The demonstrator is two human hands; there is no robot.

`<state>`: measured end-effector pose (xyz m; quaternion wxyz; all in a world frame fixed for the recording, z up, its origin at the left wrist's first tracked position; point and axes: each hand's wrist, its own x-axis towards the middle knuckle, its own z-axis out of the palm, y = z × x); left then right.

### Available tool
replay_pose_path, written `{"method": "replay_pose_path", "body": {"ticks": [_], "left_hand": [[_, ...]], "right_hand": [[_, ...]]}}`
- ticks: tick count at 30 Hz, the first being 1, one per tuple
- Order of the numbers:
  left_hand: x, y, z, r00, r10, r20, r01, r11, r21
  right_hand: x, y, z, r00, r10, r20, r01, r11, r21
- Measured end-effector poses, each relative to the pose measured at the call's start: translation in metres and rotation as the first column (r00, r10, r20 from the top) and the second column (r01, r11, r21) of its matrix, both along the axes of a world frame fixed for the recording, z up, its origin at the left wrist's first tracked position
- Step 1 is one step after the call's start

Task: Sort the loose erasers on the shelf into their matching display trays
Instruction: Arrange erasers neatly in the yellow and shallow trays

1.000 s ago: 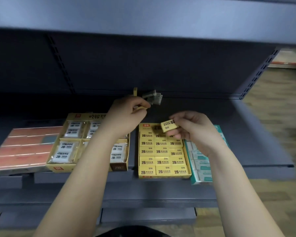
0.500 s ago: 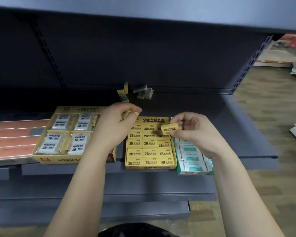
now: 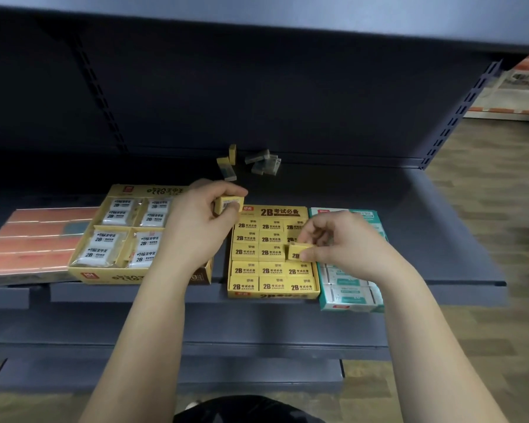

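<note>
Blur hides the print on the loose erasers [image 3: 257,161] piled at the back of the shelf [image 3: 425,224]. Left hand [image 3: 196,227], grip closed, pinches a boxy barcoded eraser [image 3: 226,204] by the back corner of the yellow tray [image 3: 272,296]; right hand [image 3: 345,242] pinches a 2B eraser [image 3: 297,251] over its third row, fingers covering half.

Loose erasers [image 3: 257,161], yellow and grey-green, are lying heaped at the far back of the shelf. One yellow eraser [image 3: 228,204] is sitting pinched in the left hand [image 3: 196,227] at the far left corner of the yellow tray [image 3: 274,296]. A second yellow eraser [image 3: 298,251] is tilting in the right hand [image 3: 345,242] over that tray's right column.
</note>
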<state>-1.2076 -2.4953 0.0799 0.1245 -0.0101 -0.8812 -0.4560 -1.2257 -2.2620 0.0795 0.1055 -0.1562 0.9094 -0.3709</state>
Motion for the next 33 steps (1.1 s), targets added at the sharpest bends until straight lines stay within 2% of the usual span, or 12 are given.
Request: {"method": "replay_pose_path", "body": {"ticks": [3,7,16,23,29,33], "left_hand": [[0.003,0.001,0.004,1.000,-0.009,0.001,0.009,1.000,0.008],[0.005,0.001,0.007,0.999,-0.037,0.012,0.036,0.996,0.076],[0.009,0.001,0.009,0.979,-0.198,0.054,0.161,0.905,0.394],[0.012,0.003,0.006,0.976,-0.207,0.065,0.157,0.880,0.449],[0.011,0.005,0.007,0.984,-0.166,0.061,0.128,0.909,0.398],[0.013,0.005,0.007,0.970,-0.223,0.092,0.156,0.870,0.467]], "right_hand": [[-0.001,-0.002,-0.002,1.000,-0.023,0.003,0.023,0.997,0.071],[-0.002,-0.007,0.001,1.000,-0.020,0.004,0.020,0.996,0.090],[-0.001,-0.010,-0.007,0.995,-0.048,-0.086,0.055,0.995,0.078],[-0.002,-0.013,-0.007,0.997,-0.036,-0.069,0.044,0.992,0.122],[-0.001,-0.015,-0.012,0.991,-0.080,-0.109,0.091,0.990,0.105],[0.000,-0.011,-0.008,0.997,0.002,-0.071,0.008,0.990,0.140]]}}
